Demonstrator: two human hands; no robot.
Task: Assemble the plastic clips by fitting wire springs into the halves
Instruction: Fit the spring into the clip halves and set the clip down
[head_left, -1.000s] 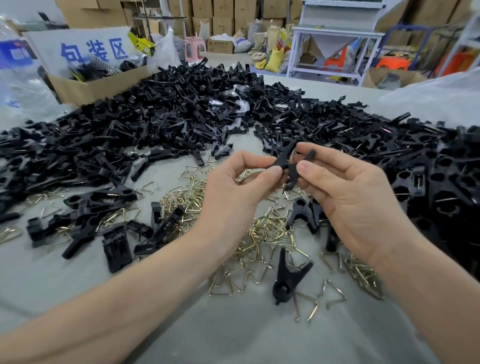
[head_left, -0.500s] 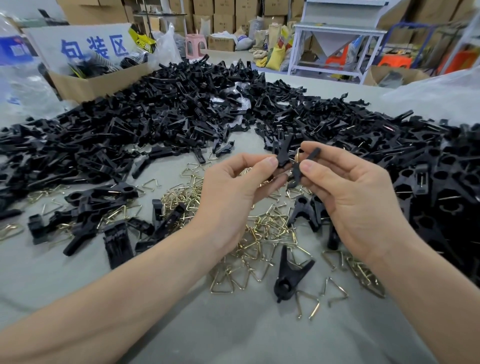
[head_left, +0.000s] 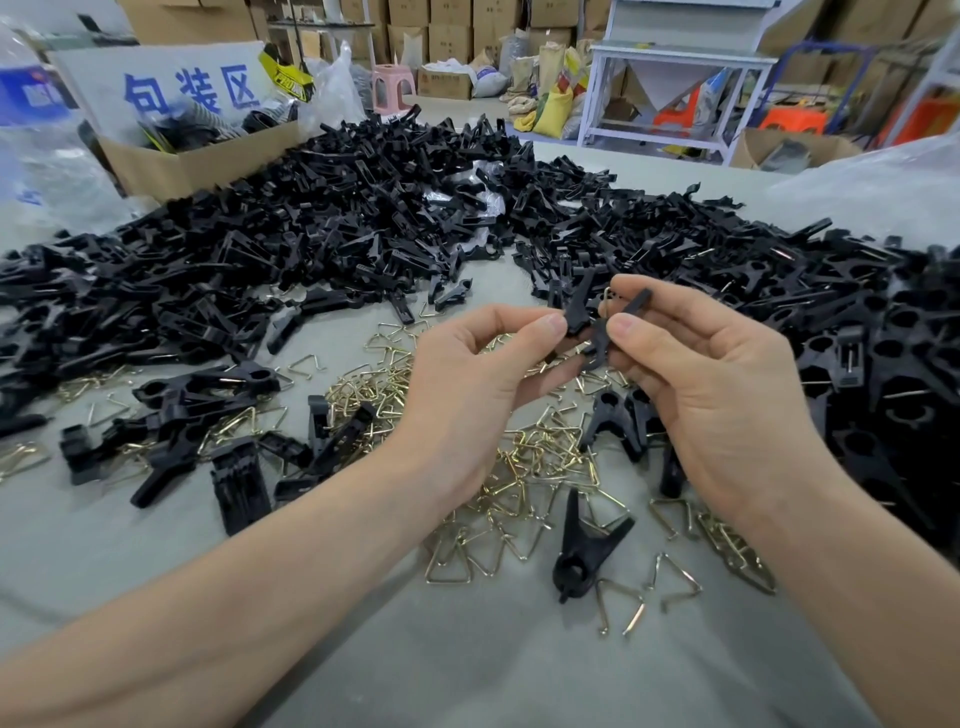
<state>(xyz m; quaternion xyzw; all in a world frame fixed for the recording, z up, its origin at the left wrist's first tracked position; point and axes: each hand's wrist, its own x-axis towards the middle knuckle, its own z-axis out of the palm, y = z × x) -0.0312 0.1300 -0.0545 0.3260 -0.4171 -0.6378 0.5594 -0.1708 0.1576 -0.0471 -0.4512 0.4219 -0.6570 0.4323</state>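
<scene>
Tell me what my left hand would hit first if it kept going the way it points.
Probably the other clip half pinched in the right hand: the left hand, pinching its own clip half, points straight at it. Depth unclear.

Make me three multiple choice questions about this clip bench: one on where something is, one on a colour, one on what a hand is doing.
1. Where is the cardboard box?
A) far left of the table, behind the black pile
B) near right corner
C) under the hands

2. What colour are the loose wire springs?
A) red
B) brass yellow
C) blue

3. What is the left hand doing?
A) lying flat
B) hanging empty
C) pinching a black clip half

1 A: it stands far left behind the pile.
2 B: they shine brass yellow.
3 C: thumb and finger pinch it, while the right hand pinches the other half.
</scene>
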